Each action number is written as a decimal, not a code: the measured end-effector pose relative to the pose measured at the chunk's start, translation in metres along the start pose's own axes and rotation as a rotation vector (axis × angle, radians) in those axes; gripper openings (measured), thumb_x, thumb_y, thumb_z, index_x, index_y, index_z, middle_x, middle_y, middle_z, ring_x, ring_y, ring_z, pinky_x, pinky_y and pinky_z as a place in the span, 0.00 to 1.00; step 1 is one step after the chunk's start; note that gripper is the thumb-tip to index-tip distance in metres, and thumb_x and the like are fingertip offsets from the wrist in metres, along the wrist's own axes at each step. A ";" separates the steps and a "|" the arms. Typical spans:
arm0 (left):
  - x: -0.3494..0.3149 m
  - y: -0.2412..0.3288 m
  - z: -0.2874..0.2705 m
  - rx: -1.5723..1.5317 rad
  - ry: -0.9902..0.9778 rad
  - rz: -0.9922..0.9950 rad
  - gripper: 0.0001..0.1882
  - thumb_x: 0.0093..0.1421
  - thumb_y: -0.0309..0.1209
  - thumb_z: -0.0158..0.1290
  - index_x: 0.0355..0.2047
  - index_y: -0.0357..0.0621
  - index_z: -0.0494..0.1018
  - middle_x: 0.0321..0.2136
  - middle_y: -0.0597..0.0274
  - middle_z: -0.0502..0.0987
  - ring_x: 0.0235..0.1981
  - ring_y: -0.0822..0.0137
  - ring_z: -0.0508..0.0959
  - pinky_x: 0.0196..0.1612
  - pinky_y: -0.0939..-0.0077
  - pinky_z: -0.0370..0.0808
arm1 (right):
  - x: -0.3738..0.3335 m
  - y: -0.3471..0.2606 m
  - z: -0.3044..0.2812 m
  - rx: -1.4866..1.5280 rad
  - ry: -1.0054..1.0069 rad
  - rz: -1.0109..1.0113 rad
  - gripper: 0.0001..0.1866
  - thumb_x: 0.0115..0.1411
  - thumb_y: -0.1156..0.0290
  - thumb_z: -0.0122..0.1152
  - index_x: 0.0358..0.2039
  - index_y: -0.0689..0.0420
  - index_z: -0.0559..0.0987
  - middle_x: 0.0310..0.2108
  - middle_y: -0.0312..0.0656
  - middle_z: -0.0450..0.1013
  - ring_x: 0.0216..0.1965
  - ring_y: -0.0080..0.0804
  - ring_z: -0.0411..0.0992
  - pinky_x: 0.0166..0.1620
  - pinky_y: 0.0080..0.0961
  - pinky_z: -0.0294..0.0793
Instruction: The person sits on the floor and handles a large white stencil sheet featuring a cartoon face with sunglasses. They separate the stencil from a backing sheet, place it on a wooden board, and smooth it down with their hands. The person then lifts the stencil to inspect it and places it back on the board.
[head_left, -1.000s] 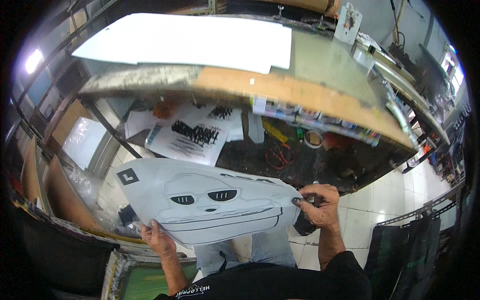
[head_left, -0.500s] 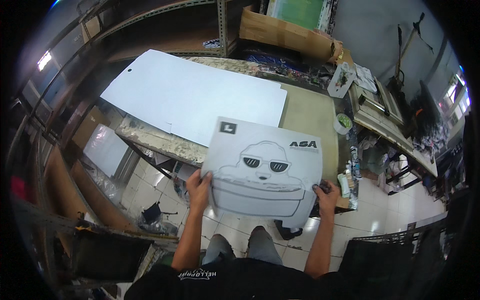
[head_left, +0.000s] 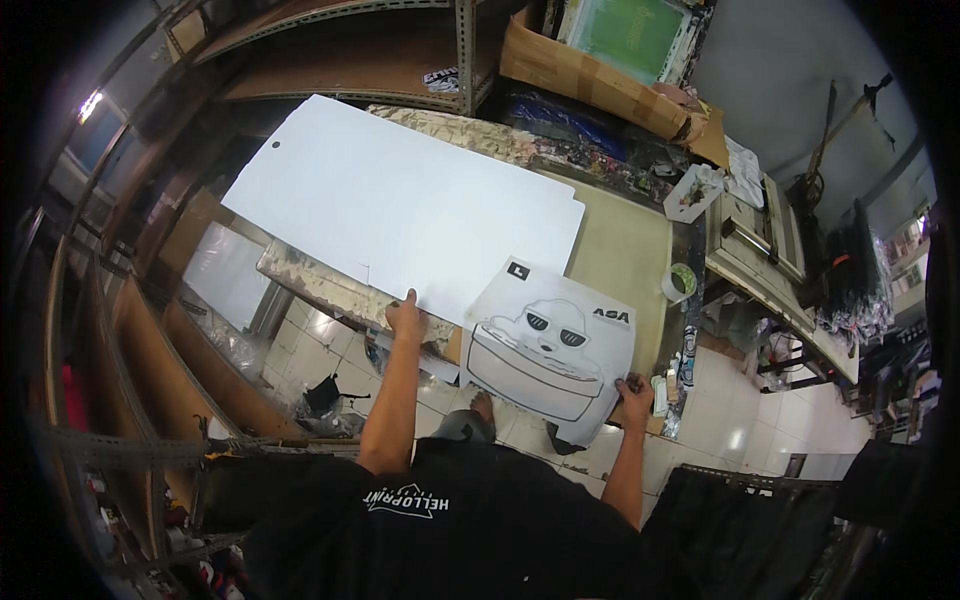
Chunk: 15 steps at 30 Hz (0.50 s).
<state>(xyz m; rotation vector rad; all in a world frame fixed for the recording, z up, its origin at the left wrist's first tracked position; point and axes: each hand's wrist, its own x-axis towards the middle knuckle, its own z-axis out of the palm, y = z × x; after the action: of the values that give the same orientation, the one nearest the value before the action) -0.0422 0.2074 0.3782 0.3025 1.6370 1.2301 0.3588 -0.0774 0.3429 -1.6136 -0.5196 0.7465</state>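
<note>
My right hand (head_left: pixel 634 396) pinches the right edge of a white printed sheet (head_left: pixel 548 345), which bears a grey cartoon figure in dark sunglasses. The sheet tilts over the table's front edge, and its upper part overlaps a large white board (head_left: pixel 420 205). My left hand (head_left: pixel 406 317) is away from the printed sheet; it is closed at the board's near edge, thumb upward, with its fingers partly hidden. The board lies on the table with a dark hole near its far left corner. To its right shows a pale yellowish panel (head_left: pixel 625 235) on the tabletop.
A cardboard box (head_left: pixel 590 85) holding a green-meshed screen frame stands behind the table. White containers (head_left: pixel 692 195) and a roll of tape (head_left: pixel 679 282) sit at the right. Wooden shelving (head_left: pixel 160 340) rises at the left. Another bench (head_left: pixel 780 275) stands at the right.
My left hand has let go of the printed sheet and come to the white board's near edge. The sheet, still in my right hand, has tilted and dropped lower. My view has shifted.
</note>
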 end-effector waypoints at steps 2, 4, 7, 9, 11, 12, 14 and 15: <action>0.035 -0.002 0.009 -0.026 -0.096 -0.092 0.13 0.59 0.28 0.56 0.37 0.33 0.66 0.32 0.54 0.73 0.28 0.61 0.76 0.24 0.68 0.78 | 0.002 -0.002 -0.005 0.070 -0.027 0.063 0.11 0.49 0.87 0.63 0.35 0.64 0.78 0.29 0.36 0.76 0.29 0.22 0.72 0.36 0.19 0.72; 0.047 0.004 0.027 -0.064 -0.121 -0.098 0.09 0.59 0.25 0.55 0.35 0.33 0.67 0.28 0.54 0.74 0.22 0.62 0.77 0.20 0.71 0.79 | 0.007 0.001 -0.007 0.199 -0.036 0.093 0.12 0.49 0.88 0.62 0.35 0.65 0.78 0.29 0.37 0.76 0.29 0.23 0.73 0.37 0.19 0.73; 0.066 0.013 0.060 -0.128 -0.132 -0.051 0.08 0.58 0.21 0.52 0.36 0.31 0.67 0.32 0.48 0.74 0.22 0.61 0.78 0.20 0.68 0.81 | 0.007 -0.008 0.001 0.200 -0.020 0.118 0.10 0.49 0.88 0.61 0.34 0.64 0.77 0.29 0.36 0.75 0.29 0.25 0.72 0.37 0.20 0.73; 0.088 0.011 0.075 -0.136 -0.104 -0.037 0.08 0.58 0.21 0.51 0.37 0.30 0.67 0.34 0.48 0.74 0.24 0.60 0.78 0.22 0.67 0.82 | 0.005 -0.010 0.002 0.194 0.005 0.126 0.10 0.49 0.88 0.61 0.33 0.64 0.77 0.29 0.35 0.75 0.29 0.24 0.72 0.36 0.19 0.73; 0.104 0.013 0.076 -0.206 -0.083 -0.043 0.09 0.57 0.20 0.50 0.39 0.31 0.67 0.35 0.48 0.74 0.26 0.59 0.79 0.23 0.68 0.82 | 0.006 -0.013 0.007 0.192 0.027 0.132 0.11 0.50 0.88 0.61 0.35 0.65 0.78 0.29 0.35 0.76 0.29 0.23 0.73 0.36 0.18 0.73; 0.104 0.017 0.073 -0.279 -0.104 -0.053 0.09 0.57 0.19 0.49 0.39 0.31 0.67 0.36 0.48 0.74 0.27 0.59 0.79 0.24 0.69 0.82 | 0.006 -0.013 0.008 0.167 0.022 0.140 0.10 0.50 0.88 0.61 0.34 0.65 0.79 0.28 0.35 0.76 0.28 0.22 0.72 0.34 0.18 0.72; 0.108 0.028 0.064 -0.188 -0.112 -0.014 0.09 0.58 0.21 0.50 0.40 0.34 0.68 0.37 0.51 0.74 0.31 0.58 0.78 0.29 0.64 0.83 | 0.009 -0.014 0.007 0.120 -0.001 0.149 0.09 0.50 0.87 0.62 0.33 0.64 0.79 0.26 0.35 0.75 0.27 0.21 0.72 0.32 0.17 0.71; 0.103 0.037 0.064 -0.149 -0.126 0.009 0.09 0.58 0.22 0.50 0.40 0.36 0.68 0.38 0.52 0.74 0.33 0.57 0.78 0.32 0.62 0.83 | 0.009 -0.012 0.006 0.128 0.065 0.184 0.07 0.50 0.87 0.62 0.30 0.63 0.79 0.25 0.34 0.75 0.25 0.20 0.71 0.29 0.17 0.69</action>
<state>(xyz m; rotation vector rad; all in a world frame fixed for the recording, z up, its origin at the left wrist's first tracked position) -0.0485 0.3318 0.3525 0.2884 1.4304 1.3054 0.3622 -0.0649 0.3525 -1.5738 -0.2727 0.8440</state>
